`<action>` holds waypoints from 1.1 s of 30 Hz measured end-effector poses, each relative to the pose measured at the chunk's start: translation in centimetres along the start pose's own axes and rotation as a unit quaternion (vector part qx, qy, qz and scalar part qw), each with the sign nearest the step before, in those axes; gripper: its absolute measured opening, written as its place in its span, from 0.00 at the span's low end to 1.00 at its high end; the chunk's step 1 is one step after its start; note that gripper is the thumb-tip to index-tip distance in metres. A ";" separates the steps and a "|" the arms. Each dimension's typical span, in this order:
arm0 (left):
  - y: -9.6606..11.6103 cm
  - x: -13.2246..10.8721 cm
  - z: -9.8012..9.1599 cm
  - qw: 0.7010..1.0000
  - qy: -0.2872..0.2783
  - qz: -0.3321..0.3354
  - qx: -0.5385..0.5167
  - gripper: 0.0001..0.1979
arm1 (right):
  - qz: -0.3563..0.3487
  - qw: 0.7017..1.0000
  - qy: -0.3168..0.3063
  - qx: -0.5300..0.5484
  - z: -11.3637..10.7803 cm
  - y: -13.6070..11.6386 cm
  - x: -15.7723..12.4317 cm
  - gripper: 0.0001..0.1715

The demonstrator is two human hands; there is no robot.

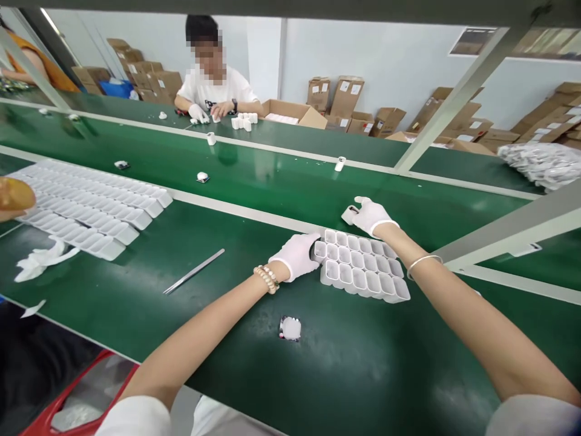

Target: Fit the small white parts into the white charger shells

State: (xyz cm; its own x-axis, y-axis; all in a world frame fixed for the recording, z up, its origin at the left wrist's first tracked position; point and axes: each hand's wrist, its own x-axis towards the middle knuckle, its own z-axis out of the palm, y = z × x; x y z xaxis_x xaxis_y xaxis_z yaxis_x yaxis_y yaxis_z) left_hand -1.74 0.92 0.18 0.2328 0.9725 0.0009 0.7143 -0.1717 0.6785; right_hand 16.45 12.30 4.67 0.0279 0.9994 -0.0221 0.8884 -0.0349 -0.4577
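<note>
My left hand (299,257), in a white glove, has its fingers curled round a white plastic housing (320,249) at the left end of the middle row. Beside it stand short rows of the same open-topped housings (363,280). Above the conveyor belt (272,206), my gloved right hand (371,215) pinches another white housing (350,214), tilted, with a dark opening showing. A small circuit board with a white round top (290,328) lies on the green bench in front of me. Metal tweezers (194,271) rest to the left of my left hand.
Many rows of white housings (104,206) cover the bench at left, near a crumpled white glove (40,260). Small parts (202,177) sit on the belt. A co-worker (218,91) handles parts across it. Slanted metal frame posts (454,103) stand at right.
</note>
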 end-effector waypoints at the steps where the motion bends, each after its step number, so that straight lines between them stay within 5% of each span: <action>1: 0.1 0.2 0.2 1.000 -0.003 -0.009 -0.007 0.21 | 0.001 1.000 0.000 -0.016 0.0 0.0 0.3 0.22; 4: 0.2 0.1 0.2 0.998 0.002 -0.046 -0.030 0.09 | -0.017 0.998 0.024 -0.051 -0.5 -0.4 -0.9 0.33; 7: -0.5 -1.8 -0.7 0.994 0.025 -0.093 -0.059 0.12 | -0.120 0.992 0.027 -0.037 -1.0 -0.5 -6.0 0.33; 10: -1.3 -5.0 -1.8 0.988 0.047 -0.114 -0.094 0.17 | -0.317 0.936 -0.153 0.032 0.5 0.1 -13.6 0.25; 13: -1.7 -8.0 -2.4 0.985 0.093 -0.067 -0.128 0.17 | -0.392 0.887 -0.241 0.022 3.9 0.6 -19.5 0.50; 14: -1.8 -8.6 -2.4 0.985 0.113 -0.043 -0.127 0.17 | -0.404 0.882 -0.241 0.012 5.0 0.7 -20.4 0.47; 19: -2.6 -9.7 -2.3 0.980 0.161 0.070 -0.092 0.20 | -0.393 0.887 -0.237 0.045 6.1 0.3 -19.4 0.16; 24: -3.5 -9.8 -2.2 0.979 0.160 0.119 -0.039 0.24 | -0.405 0.854 -0.242 0.221 2.6 0.2 -17.7 0.25; 29: -2.9 -10.3 -2.4 0.976 0.145 0.159 -0.025 0.28 | -0.327 0.897 -0.180 0.236 1.6 0.9 -17.6 0.26; 33: -2.1 -10.4 -2.7 0.970 0.141 0.199 -0.027 0.25 | -0.330 0.907 -0.132 0.227 2.4 0.8 -17.6 0.25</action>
State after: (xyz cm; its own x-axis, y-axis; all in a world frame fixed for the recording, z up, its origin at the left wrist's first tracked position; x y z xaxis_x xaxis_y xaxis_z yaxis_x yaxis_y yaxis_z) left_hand -7.45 -8.40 0.74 0.2883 0.8368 0.4654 0.5682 -0.5407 0.6203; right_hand 15.54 -5.38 2.57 -0.6051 0.7690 0.2061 0.3892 0.5116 -0.7660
